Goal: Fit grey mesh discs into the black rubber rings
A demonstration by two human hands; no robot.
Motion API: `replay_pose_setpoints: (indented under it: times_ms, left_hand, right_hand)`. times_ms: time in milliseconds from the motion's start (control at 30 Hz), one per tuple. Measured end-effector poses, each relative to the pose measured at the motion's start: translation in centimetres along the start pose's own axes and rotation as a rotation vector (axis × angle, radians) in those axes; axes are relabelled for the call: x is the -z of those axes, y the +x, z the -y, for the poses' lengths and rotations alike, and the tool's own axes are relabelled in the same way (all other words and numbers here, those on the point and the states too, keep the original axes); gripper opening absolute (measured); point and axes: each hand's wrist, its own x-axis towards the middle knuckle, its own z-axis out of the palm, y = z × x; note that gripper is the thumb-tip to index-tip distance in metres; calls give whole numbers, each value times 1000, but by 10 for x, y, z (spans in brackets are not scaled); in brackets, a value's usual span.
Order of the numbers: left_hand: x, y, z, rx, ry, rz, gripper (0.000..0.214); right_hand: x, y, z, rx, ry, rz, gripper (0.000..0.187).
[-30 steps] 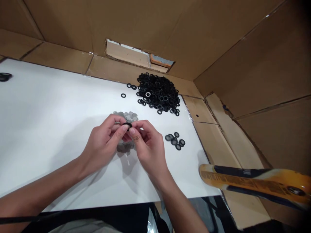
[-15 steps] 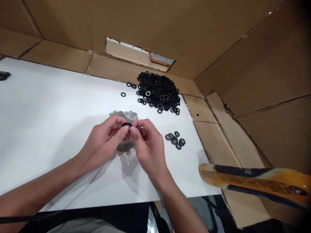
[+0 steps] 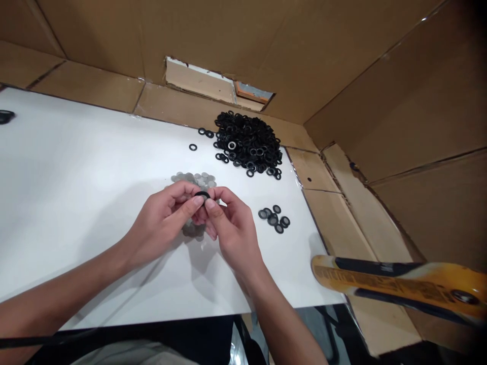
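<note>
Cardboard panels (image 3: 213,40) wall in the back and right side of a white worktop (image 3: 76,152), with a heap of black washers (image 3: 247,144) toward the back, a small cluster of black rings (image 3: 273,219) to its front right, and a patch of grey discs (image 3: 192,178) nearer the person. Directly over that grey patch, the left hand (image 3: 162,223) and right hand (image 3: 232,228) meet closely, their thumbs and fingers together pinching a single black washer (image 3: 202,194) up off the worktop. A blurred yellow-and-black strip (image 3: 399,286) crosses the lower right.
</note>
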Motion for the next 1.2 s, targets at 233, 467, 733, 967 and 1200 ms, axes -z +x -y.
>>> replay_pose_setpoints:
  times_ms: [233, 467, 733, 967, 1200]
  left_hand:
    - [-2, -3, 2, -29, -24, -63, 13]
    - [-6, 0, 2, -23, -3, -118, 14]
    - [-1, 0, 1, 4, -5, -67, 15]
    - [1, 2, 3, 14, 14, -39, 14]
    - [1, 0, 1, 8, 1, -12, 9]
  right_hand:
    - [0, -1, 5, -24, 22, 23, 23]
    - [-2, -1, 4, 33, -28, -59, 17]
    - [1, 0, 9, 70, -72, -109, 16]
    - [3, 0, 6, 109, -165, -102, 10]
    - [1, 1, 5, 98, -12, -24, 15]
